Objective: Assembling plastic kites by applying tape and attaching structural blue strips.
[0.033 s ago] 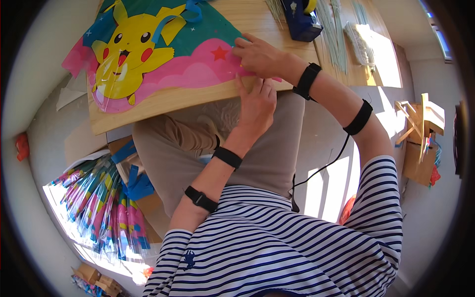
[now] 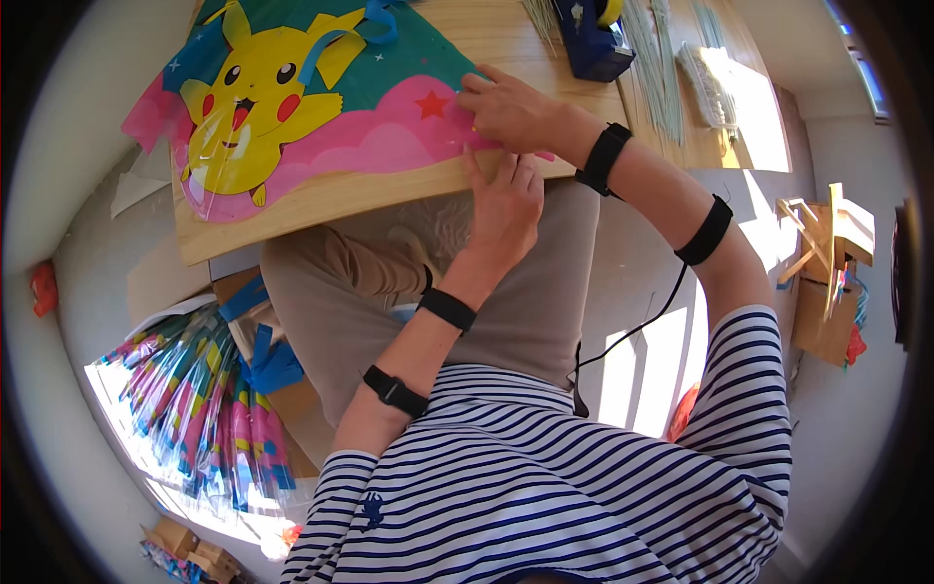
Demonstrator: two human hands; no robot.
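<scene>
A thin plastic kite sheet (image 2: 365,141), printed with a yellow cartoon figure on pink and teal, lies across the near part of the wooden table. Both my hands are at its right corner. From above, my right hand (image 2: 511,109) bends its fingers down onto the pink corner. My left hand (image 2: 506,209) comes up from below, its fingertips pinching the sheet's edge by the table's front. The fingers hide the pinched bit of the corner. Blue ribbon (image 2: 379,21) curls over the far part of the sheet.
A dark blue tape dispenser (image 2: 595,44) stands beyond my right hand. Bundles of thin pale rods (image 2: 654,73) and a clear bag of small pieces (image 2: 708,88) lie to its right. A stack of folded printed sheets (image 2: 209,399) sits low on the left. Cardboard boxes (image 2: 822,316) stand far right.
</scene>
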